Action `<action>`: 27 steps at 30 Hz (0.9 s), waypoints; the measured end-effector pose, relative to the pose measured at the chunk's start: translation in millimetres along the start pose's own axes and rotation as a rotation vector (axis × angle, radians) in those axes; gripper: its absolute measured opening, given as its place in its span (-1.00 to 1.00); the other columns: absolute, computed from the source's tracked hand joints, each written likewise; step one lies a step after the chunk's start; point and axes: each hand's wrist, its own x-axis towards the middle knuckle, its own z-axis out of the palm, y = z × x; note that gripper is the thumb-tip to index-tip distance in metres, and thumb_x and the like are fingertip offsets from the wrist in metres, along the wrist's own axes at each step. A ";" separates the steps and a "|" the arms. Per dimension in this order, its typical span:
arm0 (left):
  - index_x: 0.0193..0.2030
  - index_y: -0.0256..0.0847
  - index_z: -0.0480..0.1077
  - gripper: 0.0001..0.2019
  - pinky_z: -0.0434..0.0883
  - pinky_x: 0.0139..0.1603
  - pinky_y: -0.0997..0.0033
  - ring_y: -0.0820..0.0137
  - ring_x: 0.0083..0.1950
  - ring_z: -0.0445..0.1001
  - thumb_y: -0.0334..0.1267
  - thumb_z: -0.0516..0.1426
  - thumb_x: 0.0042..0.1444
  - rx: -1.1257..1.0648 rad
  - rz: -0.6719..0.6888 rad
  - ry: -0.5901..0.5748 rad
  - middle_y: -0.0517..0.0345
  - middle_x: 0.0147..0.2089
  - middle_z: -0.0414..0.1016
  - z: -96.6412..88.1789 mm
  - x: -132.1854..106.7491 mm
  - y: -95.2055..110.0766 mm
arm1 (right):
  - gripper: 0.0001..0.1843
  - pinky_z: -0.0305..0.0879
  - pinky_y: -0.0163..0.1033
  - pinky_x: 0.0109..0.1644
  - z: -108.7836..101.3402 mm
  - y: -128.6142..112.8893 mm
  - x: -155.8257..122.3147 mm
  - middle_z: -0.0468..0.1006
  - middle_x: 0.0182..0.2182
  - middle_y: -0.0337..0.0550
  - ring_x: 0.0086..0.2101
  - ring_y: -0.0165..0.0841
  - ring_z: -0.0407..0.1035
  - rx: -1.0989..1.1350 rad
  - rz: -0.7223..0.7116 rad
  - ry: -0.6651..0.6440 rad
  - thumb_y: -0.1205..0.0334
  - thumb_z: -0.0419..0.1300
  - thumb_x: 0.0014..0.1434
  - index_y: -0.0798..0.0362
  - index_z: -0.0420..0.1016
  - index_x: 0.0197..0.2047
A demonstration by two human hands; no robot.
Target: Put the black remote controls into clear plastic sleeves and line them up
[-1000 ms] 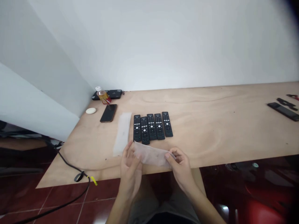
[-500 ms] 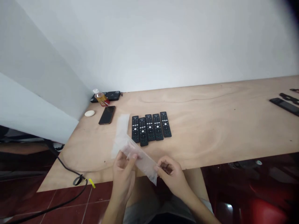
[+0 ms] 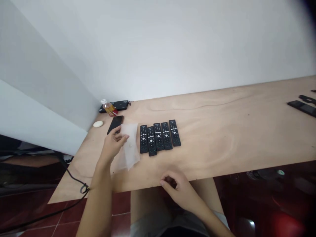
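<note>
Orientation: 12 o'clock points toward the white wall (image 3: pixel 158 49), and 6 o'clock toward the wearer. The plywood tabletop (image 3: pixel 222 138) fills the middle of the view. Five black remote controls (image 3: pixel 159 137) lie side by side at its centre, with their long axes running from 12 to 6. A smartphone (image 3: pixel 116 123), a small bottle (image 3: pixel 109 108) of amber liquid and a white oval object (image 3: pixel 98 123) sit toward 10 o'clock. A dark remote control (image 3: pixel 302 108) lies far off at 3 o'clock.

Change of state: the translucent tissue sheet (image 3: pixel 130 153) has left the two-handed hold and now lies flat on the table, just beside the row at its 9 o'clock side. Its long axis runs from 12 to 6, about parallel to the remotes. Whether it is one layer or several cannot be determined.

The left hand (image 3: pixel 112 144) is open, its extended fingers (image 3: pixel 119 136) at the sheet's upper-left edge and not grasping it. The right hand (image 3: pixel 176 187) rests at the table's front edge, well apart from the sheet, its fingers loosely curled and apparently empty.
</note>
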 end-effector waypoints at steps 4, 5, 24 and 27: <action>0.25 -0.30 0.51 -0.27 0.44 -0.24 0.35 0.38 -0.32 0.47 -0.05 0.48 -0.05 0.173 0.067 -0.022 0.09 -0.16 0.61 -2.3 19.1 -22.5 | -0.90 0.38 -0.19 -0.14 1.8 3.0 -1.2 0.64 -0.27 -0.19 -0.23 -0.23 0.47 -0.024 -0.027 0.005 0.27 0.26 0.42 -0.01 0.61 -0.17; 0.25 -0.28 0.51 -0.29 0.42 -0.25 0.36 0.40 -0.31 0.44 -0.06 0.47 -0.04 0.188 0.079 0.004 0.07 -0.11 0.59 -3.3 19.2 -25.1 | -0.90 0.38 -0.20 -0.15 1.5 3.2 -1.1 0.64 -0.26 -0.20 -0.23 -0.24 0.48 -0.039 -0.029 -0.001 0.27 0.26 0.43 -0.01 0.62 -0.16; -0.01 -0.17 0.57 -0.90 0.49 0.05 0.15 0.23 -0.02 0.53 -0.28 0.22 0.43 0.402 0.571 0.391 0.03 -0.09 0.57 -7.9 -96.1 -34.9 | -0.56 0.29 0.31 0.43 41.5 5.0 63.8 0.48 0.44 0.09 0.42 0.04 0.29 -0.983 -0.537 -0.141 0.14 0.16 0.58 0.07 0.42 0.42; -0.05 -0.18 0.57 -0.93 0.48 0.04 0.13 0.22 -0.05 0.54 -0.32 0.23 0.41 0.425 0.621 0.452 0.03 -0.13 0.57 -10.4 -96.0 -37.3 | -0.61 0.42 0.27 0.36 20.5 9.8 18.4 0.57 0.35 0.10 0.33 0.07 0.40 -0.904 -0.566 -0.154 0.11 0.25 0.53 0.10 0.49 0.31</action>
